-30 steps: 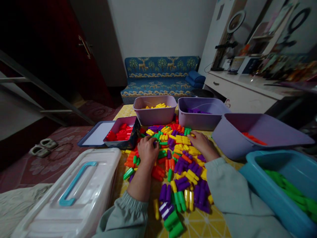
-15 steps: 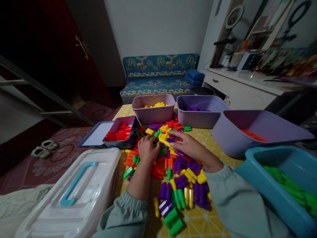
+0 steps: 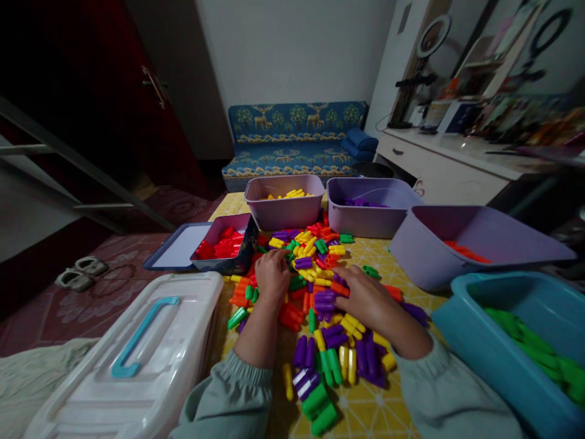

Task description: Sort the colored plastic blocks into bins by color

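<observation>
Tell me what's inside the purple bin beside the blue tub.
Orange-red pieces lie inside the purple bin. Its near wall hides part of the bottom, so anything lying there cannot be seen.

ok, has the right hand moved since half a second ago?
Yes: judged against the lilac bin of purple pieces, the right hand has moved away from it, back toward the person and somewhat to the right.
</observation>
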{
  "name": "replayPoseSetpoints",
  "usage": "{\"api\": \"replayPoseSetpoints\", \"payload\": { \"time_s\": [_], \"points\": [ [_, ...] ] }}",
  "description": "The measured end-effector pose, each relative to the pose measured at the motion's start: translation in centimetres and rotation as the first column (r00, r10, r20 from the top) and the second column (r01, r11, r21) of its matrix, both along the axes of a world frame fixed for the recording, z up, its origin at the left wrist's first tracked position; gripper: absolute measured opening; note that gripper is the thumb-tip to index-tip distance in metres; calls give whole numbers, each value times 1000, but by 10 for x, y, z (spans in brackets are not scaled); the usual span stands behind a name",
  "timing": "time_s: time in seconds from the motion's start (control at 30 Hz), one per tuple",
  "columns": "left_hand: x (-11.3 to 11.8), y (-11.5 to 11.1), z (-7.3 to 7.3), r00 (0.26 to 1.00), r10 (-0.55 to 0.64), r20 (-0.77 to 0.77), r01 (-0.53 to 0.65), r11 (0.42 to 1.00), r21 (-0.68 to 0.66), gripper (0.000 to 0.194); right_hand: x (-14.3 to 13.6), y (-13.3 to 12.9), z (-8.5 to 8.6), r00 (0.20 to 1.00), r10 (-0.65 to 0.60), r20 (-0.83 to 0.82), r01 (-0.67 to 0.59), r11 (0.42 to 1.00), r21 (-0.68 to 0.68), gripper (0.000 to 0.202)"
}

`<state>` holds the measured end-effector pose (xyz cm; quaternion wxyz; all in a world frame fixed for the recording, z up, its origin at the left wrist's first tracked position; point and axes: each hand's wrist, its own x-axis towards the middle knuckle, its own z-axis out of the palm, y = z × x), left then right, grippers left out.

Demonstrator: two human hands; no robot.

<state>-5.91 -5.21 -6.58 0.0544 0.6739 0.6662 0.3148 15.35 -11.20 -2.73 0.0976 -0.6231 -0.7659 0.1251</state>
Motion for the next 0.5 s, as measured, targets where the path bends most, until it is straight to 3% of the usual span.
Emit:
{"api": "replayPoseSetpoints", "payload": {
  "time_s": [0.13,0.23,0.33,0.5],
  "points": [
    [-1,1,0,999,-30,40,29,999,21,33,-37,29,2,988,42,-150,-27,994,105,44],
    [-1,2,-1,998,-28,56,26,999,41,37,-50,56,7,961,39,-275,6,987,160,37],
    [-1,2,-2,993,-44,108,36,997,71,38,-51,77,9,929,41,-368,34,980,196,34],
    [1,1,-1,983,-106,149,89,989,118,23,-41,90,-2,947,48,-317,22,977,212,33]
  ]
}}
